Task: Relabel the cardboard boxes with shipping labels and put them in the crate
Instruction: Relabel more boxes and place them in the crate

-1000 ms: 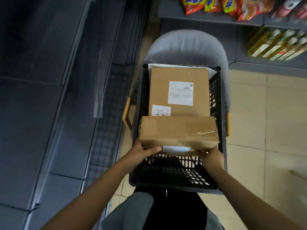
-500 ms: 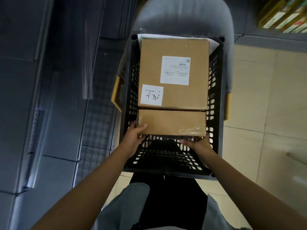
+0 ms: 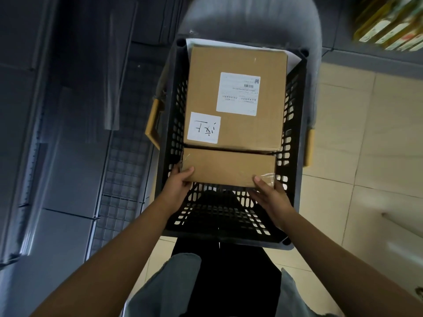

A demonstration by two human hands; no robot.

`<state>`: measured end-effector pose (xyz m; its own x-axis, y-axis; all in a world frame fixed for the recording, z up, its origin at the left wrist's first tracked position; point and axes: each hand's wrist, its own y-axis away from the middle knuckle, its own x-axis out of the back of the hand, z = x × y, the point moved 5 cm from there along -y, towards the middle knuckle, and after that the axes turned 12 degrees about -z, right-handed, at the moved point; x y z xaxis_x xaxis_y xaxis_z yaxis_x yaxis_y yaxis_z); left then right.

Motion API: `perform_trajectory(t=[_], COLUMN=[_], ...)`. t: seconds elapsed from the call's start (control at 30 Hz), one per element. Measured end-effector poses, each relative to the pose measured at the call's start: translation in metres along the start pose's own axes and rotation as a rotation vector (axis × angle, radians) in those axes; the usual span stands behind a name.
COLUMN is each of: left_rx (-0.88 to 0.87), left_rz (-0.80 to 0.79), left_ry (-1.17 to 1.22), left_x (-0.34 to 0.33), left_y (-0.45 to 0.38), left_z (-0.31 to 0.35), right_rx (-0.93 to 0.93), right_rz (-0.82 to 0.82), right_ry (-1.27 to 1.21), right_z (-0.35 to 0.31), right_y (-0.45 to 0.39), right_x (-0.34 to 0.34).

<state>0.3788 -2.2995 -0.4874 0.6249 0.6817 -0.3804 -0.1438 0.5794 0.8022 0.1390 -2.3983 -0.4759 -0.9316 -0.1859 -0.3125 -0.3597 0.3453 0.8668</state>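
A black slotted crate (image 3: 295, 133) stands on a grey chair. At its far end lies a large cardboard box (image 3: 235, 97) with a printed shipping label (image 3: 238, 93) and a handwritten white sticker (image 3: 203, 127). A smaller flat cardboard box (image 3: 229, 167) stands against the near side of the large one. My left hand (image 3: 177, 188) grips its near left corner, thumb on the front face. My right hand (image 3: 271, 195) holds its near right corner by a loose piece of clear tape.
A grey chair (image 3: 249, 21) with yellow armrests (image 3: 152, 125) carries the crate. Dark metal shelving and a wire grid (image 3: 119, 170) run along the left. Beige tiled floor (image 3: 357, 138) lies to the right, with bottles on a shelf (image 3: 389, 26) at top right.
The small box has gone down from above the crate rim into the crate, against the large box. Both hands went down with it and keep hold of its near corners.
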Motion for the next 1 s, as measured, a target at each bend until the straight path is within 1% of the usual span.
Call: perform_trajectory(t=[0.2,0.4,0.5,0.6,0.7,0.8,0.87,0.9,1.0], left_rx=[0.007,0.140,0.211,0.255,0.201,0.121,0.067,0.015,-0.198], left_rz=[0.014,0.097,0.152,0.148,0.119,0.118,0.136,0.146,0.190], left_ry=[-0.019,-0.284,-0.377,-0.416,-0.512,-0.668,-0.859,-0.991,-1.441], left_x=[-0.004,-0.004,-0.012,-0.023,-0.032,-0.043,-0.052,-0.056,-0.075], left_y=[-0.001,0.007,0.018,0.030,0.045,0.061,0.074,0.080,0.106], left_z=[0.000,0.006,0.017,0.030,0.048,0.071,0.090,0.102,0.138], right_rx=[0.013,-0.023,-0.102,-0.218,-0.222,-0.197,-0.136,-0.086,0.084], right_rz=[0.025,0.123,0.147,0.150,0.149,0.142,0.147,0.156,0.210], right_ry=[0.017,0.176,0.211,0.278,0.368,0.616,0.748,0.832,1.234], right_z=[-0.005,-0.008,-0.009,-0.016,-0.032,-0.054,-0.071,-0.081,-0.113], right_y=[0.006,0.014,0.025,0.041,0.060,0.078,0.087,0.091,0.105], right_x=[-0.010,-0.013,-0.015,-0.023,-0.033,-0.043,-0.053,-0.060,-0.085])
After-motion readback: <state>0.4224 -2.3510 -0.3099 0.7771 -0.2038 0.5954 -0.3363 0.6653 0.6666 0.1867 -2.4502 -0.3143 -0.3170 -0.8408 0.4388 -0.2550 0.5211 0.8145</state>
